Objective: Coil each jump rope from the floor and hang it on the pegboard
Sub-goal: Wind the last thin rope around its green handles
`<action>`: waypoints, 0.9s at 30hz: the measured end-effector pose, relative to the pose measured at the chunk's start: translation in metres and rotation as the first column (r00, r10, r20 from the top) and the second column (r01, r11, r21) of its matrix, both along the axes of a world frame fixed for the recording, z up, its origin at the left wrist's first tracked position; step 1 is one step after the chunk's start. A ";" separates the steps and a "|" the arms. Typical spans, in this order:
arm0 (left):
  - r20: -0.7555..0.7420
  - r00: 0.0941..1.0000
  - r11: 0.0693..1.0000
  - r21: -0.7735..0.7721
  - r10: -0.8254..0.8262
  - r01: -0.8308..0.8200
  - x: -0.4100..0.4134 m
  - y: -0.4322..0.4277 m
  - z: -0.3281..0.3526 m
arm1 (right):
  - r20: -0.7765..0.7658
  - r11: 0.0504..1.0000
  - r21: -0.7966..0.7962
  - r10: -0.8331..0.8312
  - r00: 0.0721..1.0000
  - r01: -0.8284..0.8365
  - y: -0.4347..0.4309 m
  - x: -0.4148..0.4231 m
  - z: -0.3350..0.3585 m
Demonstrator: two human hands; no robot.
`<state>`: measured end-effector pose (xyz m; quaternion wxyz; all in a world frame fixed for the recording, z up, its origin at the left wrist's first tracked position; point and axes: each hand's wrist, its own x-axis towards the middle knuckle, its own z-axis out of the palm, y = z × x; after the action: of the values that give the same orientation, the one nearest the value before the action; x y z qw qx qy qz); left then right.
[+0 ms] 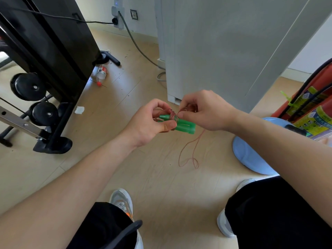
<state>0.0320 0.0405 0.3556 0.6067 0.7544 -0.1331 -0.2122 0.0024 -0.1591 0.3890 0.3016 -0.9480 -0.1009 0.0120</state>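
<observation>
- Two hands, head view: the left hand (152, 123) is clamped round the pair of green handles (185, 125), thumb pressed on top, holding them side by side above the floor (161, 180). The right hand (203, 112) pinches the thin reddish cord (195, 150) just where it meets the wraps (173, 116).
- Jump rope: held in the air between the hands, in front of the knees. Several turns of cord lie round the middle of the handles, and a slack tail hangs below the right hand in a loose loop.
- Step in hand, as judged: winding the rest of the cord onto the handles. To do it well, the left grip holds both handles parallel and steady. The right hand lays each turn snug beside its neighbour, under light tension so none slips toward the handle ends. The tail is best fed straight so that its loop does not knot.
- Hidden or unclear: the pegboard is not in view. The left ends of the handles sit inside the left palm. The cord's path under the right fingertips is hard to separate. Whether the hanging loop touches the floor cannot be told.
- Surroundings: black exercise machine (45, 42) at left, white cabinet (224, 51) ahead, red fire extinguishers (309, 108) cut off at the right edge.
</observation>
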 end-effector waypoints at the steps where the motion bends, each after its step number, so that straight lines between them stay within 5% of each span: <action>1: 0.026 0.999 0.999 0.028 -0.029 0.028 -0.001 -0.001 0.000 | 0.009 1.000 0.002 -0.003 1.000 0.003 -0.002 0.001 -0.001; 9: 0.049 0.990 0.988 0.095 -0.129 0.124 -0.008 -0.003 0.006 | 0.032 0.999 0.025 -0.022 0.999 0.021 -0.002 0.005 -0.012; 16: -0.008 0.988 0.987 0.024 -0.156 0.156 -0.007 0.001 0.013 | -0.097 0.986 0.168 0.006 0.995 0.011 -0.007 0.016 -0.021; 27: -0.192 0.979 0.957 -0.267 0.059 -0.110 -0.005 0.002 0.020 | -0.471 0.912 0.388 0.073 0.879 0.132 -0.015 0.015 -0.041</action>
<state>0.0273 0.0420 0.3760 0.7241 0.6449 -0.0726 -0.2334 0.0170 -0.1737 0.3484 0.5083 -0.8331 -0.0091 0.2180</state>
